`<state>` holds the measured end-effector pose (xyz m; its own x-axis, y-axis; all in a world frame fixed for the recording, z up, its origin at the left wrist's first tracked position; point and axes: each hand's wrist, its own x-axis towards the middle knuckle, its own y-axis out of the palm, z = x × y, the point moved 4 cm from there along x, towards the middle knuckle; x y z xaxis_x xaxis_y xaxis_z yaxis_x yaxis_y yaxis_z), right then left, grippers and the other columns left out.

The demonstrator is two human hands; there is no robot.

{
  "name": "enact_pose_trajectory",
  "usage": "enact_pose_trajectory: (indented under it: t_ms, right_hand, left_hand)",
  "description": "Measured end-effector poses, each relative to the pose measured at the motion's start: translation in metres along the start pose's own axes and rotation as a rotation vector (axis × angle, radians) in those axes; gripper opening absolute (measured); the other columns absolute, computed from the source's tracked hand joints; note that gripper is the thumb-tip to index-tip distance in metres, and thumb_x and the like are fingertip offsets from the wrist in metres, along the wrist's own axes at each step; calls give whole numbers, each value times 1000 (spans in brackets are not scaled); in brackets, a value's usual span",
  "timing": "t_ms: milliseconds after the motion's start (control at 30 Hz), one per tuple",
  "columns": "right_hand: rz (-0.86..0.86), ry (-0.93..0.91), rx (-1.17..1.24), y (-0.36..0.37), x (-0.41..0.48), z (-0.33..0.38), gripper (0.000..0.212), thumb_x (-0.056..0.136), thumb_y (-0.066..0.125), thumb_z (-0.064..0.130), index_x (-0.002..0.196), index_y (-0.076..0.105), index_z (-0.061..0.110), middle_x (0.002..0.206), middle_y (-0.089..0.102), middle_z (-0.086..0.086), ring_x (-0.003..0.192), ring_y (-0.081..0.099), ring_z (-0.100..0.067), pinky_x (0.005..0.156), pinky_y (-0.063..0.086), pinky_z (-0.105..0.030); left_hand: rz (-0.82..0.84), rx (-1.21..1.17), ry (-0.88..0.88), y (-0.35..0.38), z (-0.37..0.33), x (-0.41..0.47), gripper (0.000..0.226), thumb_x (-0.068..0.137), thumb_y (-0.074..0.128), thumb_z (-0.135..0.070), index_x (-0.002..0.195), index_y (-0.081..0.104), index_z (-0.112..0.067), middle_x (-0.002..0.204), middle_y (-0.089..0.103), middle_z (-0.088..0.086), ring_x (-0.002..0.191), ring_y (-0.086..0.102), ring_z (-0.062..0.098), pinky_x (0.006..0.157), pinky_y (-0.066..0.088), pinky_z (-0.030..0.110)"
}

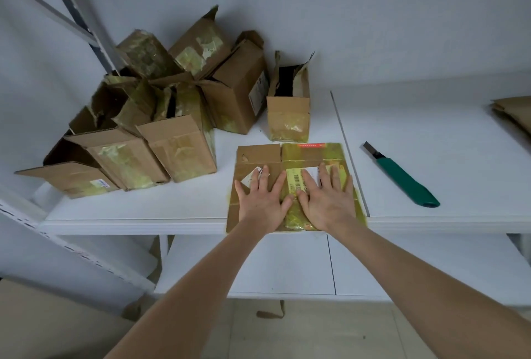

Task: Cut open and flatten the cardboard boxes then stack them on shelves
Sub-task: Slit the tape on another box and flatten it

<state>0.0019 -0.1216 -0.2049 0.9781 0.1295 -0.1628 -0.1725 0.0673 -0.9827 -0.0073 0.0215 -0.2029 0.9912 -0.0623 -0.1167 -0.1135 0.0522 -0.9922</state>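
Both hands, the left hand [260,200] and the right hand [326,200], lay spread wide with straight fingers, pressing side by side on the flattened box [258,154] at the front edge of the shelf [431,117] and gripping nothing. Light, springy and slick with yellowed tape, that cardboard would probably handle best pinched at its bare edges just outside each hand. Its near edge was hidden under the wrists, the label between the hands was too blurred to read, and what looked like flat cardboard [514,114], well beyond the green knife [402,177] to the right hand's outer side, was cut off by the frame.
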Motion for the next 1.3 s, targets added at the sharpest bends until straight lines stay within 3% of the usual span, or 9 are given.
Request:
enact_pose_trajectory:
  t_ms: [367,500,600,667,767,833,967,1100,1300]
  right_hand:
    - [-11,-3,-1,0,1,0,61,99,5,57,155,-4,35,163,-12,-7,149,-12,-33,118,-5,-57]
    - [-69,-54,76,-5,-3,-2,56,101,14,53,154,15,33,163,2,-7,150,-4,-33,117,-3,-56]
    - [-150,-76,180,-10,-9,-13,49,102,29,47,146,35,28,159,19,-9,149,7,-30,120,5,-49]
    - [-142,17,191,-10,-16,-24,57,100,32,54,149,28,26,159,16,-15,148,9,-34,119,10,-46]
    - [-81,139,190,-9,-30,-38,74,93,35,66,152,14,25,159,11,-20,146,10,-40,118,15,-52]
    - [-53,159,170,-11,-36,-42,77,90,38,70,150,18,24,156,21,-20,144,16,-41,116,18,-53]
    - [-79,179,285,-19,-42,-35,62,90,51,61,136,39,22,138,42,-17,133,33,-34,112,28,-47]
    - [-167,184,463,-28,-55,-33,64,85,68,48,137,40,23,129,38,-13,120,43,-30,100,40,-39]
    - [-353,162,605,-60,-67,-52,66,86,73,25,141,38,27,131,31,-10,101,55,-27,90,47,-37]
  left_hand:
    - [-29,-30,12,2,3,0,61,99,9,-59,154,-4,-36,163,-7,5,150,-7,25,114,-2,62]
    - [-44,-74,14,0,2,-1,53,103,11,-49,154,0,-38,164,-3,3,150,-6,22,116,-2,60]
    - [-122,-232,3,-4,9,0,49,104,24,-42,153,20,-36,163,12,0,150,3,16,118,-2,55]
    - [-182,-380,-34,-7,14,-2,47,102,37,-38,148,36,-29,159,25,-2,149,10,12,119,0,51]
    - [-153,-241,-162,-10,19,-8,56,98,37,-53,149,30,-34,161,16,4,150,1,20,116,-1,60]
    - [-56,-156,-333,-10,31,-12,77,88,31,-75,152,18,-33,161,7,13,149,1,30,113,7,63]
    - [62,-327,-453,-15,43,-15,99,76,43,-84,149,23,-21,149,32,18,139,30,34,108,28,53]
    - [-117,-532,-495,-20,40,-23,88,78,64,-65,142,31,-15,132,41,18,126,42,37,101,38,44]
    - [-406,-754,-405,-53,17,-36,74,89,61,-46,148,24,-21,134,36,19,111,52,40,85,44,43]
